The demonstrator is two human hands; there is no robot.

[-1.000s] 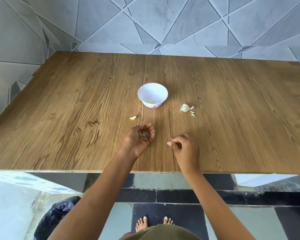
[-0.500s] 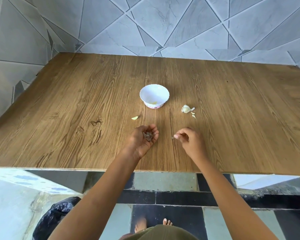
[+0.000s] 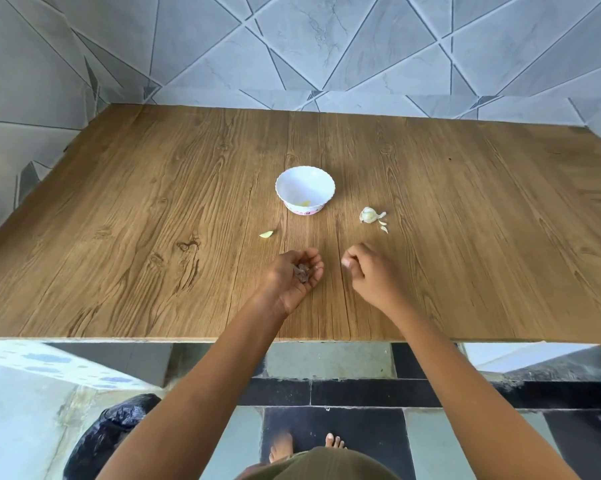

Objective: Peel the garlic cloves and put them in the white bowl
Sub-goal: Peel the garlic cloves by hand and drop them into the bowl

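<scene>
The white bowl [image 3: 328,197] stands mid-table with a bit of yellowish garlic [image 3: 304,203] at its bottom. A pale peeled clove [image 3: 266,234] lies on the wood to the bowl's front left. An unpeeled garlic piece [image 3: 368,215] lies to its right, with small peel scraps [image 3: 383,227] beside it. My left hand [image 3: 297,275] is cupped palm up in front of the bowl and holds a small heap of dark garlic peels [image 3: 302,271]. My right hand [image 3: 372,271] hovers beside it, its fingers curled and pinching what looks like a tiny pale scrap of peel.
The wooden table [image 3: 153,237] meets tiled walls at the back and left; its near edge runs just behind my wrists. A black plastic bag [image 3: 112,434] sits on the floor at the lower left, and my bare feet [image 3: 333,441] are below.
Both hands have moved a little forward towards the bowl. The right hand has lifted its pinched fingers off the table top. The left hand still holds the peels.
</scene>
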